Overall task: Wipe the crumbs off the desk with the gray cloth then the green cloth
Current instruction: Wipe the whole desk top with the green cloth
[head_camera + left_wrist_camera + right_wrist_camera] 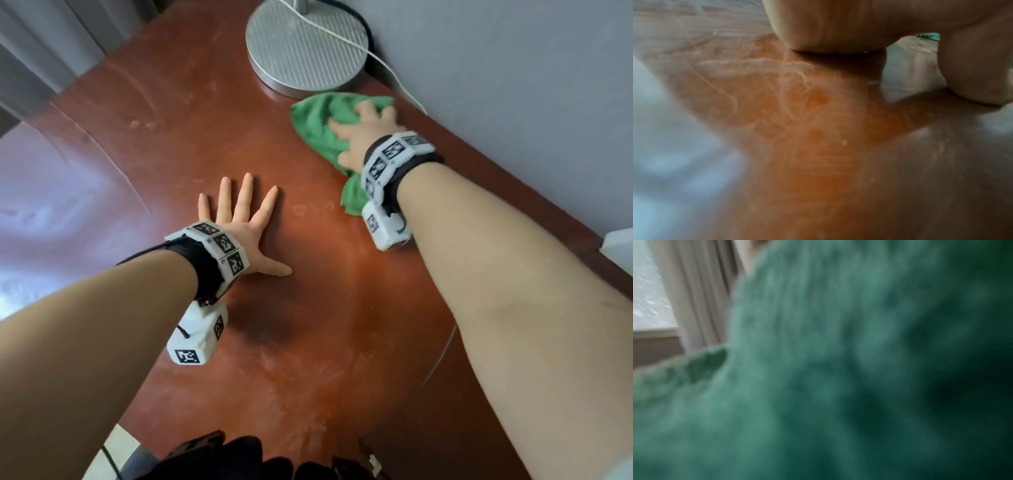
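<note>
Soft daylight with pale glare across the left of the desk (191,113); both wrist views heavily blurred.

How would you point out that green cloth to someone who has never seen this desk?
Start at the round metal lamp base at the back of the reddish-brown desk. Just in front of it, near the grey wall, lies the green cloth, crumpled under the right hand. It is the only soft, bright green thing on the desk.
</note>
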